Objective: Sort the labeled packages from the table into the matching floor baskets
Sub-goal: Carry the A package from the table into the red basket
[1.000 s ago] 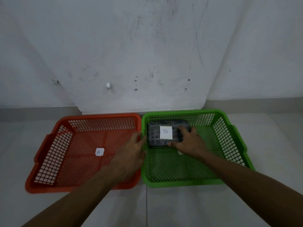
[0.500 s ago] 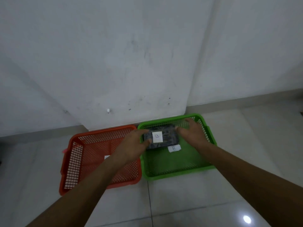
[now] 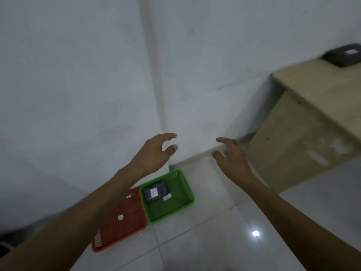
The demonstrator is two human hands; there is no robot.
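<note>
A dark package (image 3: 155,192) with a white label lies in the back left corner of the green basket (image 3: 176,206) on the floor. Left of it stands the orange basket (image 3: 129,222), with only a small white tag (image 3: 120,217) on its bottom. My left hand (image 3: 156,152) and my right hand (image 3: 231,156) hover high above the baskets, fingers spread, holding nothing. Another dark package (image 3: 342,54) with a white label rests on the wooden table (image 3: 316,98) at the far right.
A white wall with a protruding column fills the back. The floor is glossy white tile with a light reflection (image 3: 255,233). The table's side panel (image 3: 293,143) stands right of the baskets. A small white tag (image 3: 167,197) lies in the green basket.
Both hands let go of the package in the green basket and rose away from it. The view lifted and swung right, bringing the table into sight.
</note>
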